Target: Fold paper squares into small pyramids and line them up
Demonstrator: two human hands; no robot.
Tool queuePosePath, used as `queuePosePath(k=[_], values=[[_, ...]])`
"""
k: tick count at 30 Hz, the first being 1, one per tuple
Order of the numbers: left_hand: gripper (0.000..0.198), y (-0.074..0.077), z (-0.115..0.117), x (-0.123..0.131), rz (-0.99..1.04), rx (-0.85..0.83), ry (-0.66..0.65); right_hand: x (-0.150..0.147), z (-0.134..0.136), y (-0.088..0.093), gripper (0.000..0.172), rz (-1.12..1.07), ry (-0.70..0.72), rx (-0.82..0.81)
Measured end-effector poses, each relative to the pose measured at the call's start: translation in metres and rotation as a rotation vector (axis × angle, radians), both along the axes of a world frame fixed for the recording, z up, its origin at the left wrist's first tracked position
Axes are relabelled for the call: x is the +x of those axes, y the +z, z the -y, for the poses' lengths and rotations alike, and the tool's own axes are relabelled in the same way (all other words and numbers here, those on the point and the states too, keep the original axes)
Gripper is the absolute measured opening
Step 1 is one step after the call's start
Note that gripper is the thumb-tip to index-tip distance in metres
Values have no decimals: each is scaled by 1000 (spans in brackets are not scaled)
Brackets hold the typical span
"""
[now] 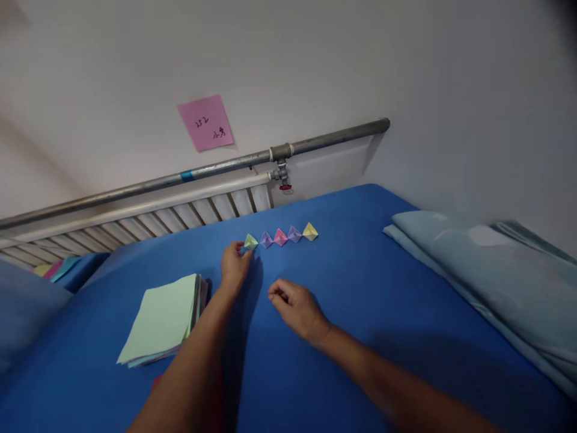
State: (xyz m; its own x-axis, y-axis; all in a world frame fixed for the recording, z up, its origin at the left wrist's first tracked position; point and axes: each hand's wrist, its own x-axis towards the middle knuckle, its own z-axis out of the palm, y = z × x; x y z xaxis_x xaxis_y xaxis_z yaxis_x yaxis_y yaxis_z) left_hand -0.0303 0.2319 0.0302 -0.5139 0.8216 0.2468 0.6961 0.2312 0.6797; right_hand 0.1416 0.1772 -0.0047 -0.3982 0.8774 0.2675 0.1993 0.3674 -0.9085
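Note:
A row of small folded paper boats lies on the blue surface (342, 270). At its left end is a green paper boat (251, 242), with my left hand (234, 263) closed at its left corner, fingertips and thumb against it. To its right follow a purple boat (266, 240), a pink boat (280, 237), a second purple boat (294, 234) and a yellow boat (310, 231). My right hand (300, 308) rests nearer to me, below the row. Its fingers are curled in towards the thumb, and nothing shows between them.
A stack of coloured paper (157, 316), pale green on top, lies left of my left forearm, with a red item partly under that arm. Folded light-blue bedding (487, 270) is at the right. Behind run a radiator (193, 213), a metal pipe (234, 163) and a red-handled valve (283, 180).

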Motion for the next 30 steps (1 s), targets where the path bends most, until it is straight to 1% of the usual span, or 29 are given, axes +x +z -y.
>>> queuePosePath(k=[2,4,6,8,14,22,30], values=[[27,-16,-16,0,-7,27,-8,-1,-2,0,14,-1,10,-4],[26,-29,-25,0,-18,46,-4,-1,-3,-1,14,20,17,3],[23,-39,-29,-2,-29,62,-4,-1,-4,-1,14,45,21,11],[21,-45,-32,-4,-33,80,-15,-2,-4,-1,13,68,28,20],[18,-49,-38,-9,-2,125,-27,-3,-4,-3,13,112,51,24],[17,-52,-36,-15,94,165,-13,-5,-4,-8,12,129,45,20],[22,-57,-35,-26,185,175,120,-5,-5,-5,12,131,29,20]])
